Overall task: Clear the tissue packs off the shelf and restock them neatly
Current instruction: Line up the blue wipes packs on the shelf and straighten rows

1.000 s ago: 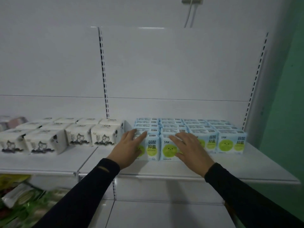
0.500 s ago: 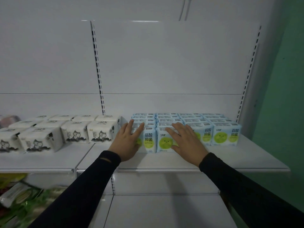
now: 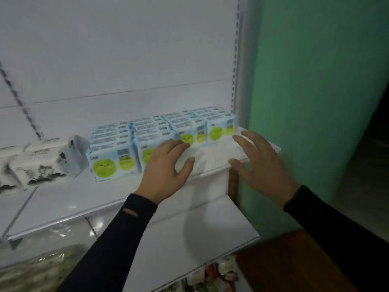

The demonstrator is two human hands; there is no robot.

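Both hands hover spread in front of a tidy block of tissue packs on the white shelf.

The pale blue plastic tissue packs with green smiling circles (image 3: 162,138) stand in the middle of the frame in four close columns, several rows deep, labels forward, set back against the rear panel of the white metal shelf (image 3: 212,159); this looks like the neat, faced-up order the task wants. The left hand (image 3: 166,169), fingers straight and slightly apart, sits before the second and third columns, fingertips near or on a pack front; contact is too blurred to call. The right hand (image 3: 259,163), fingers splayed, hangs over the shelf's right end, gripping nothing. White cat-printed tissue packs (image 3: 42,165) sit blurred at centre left.
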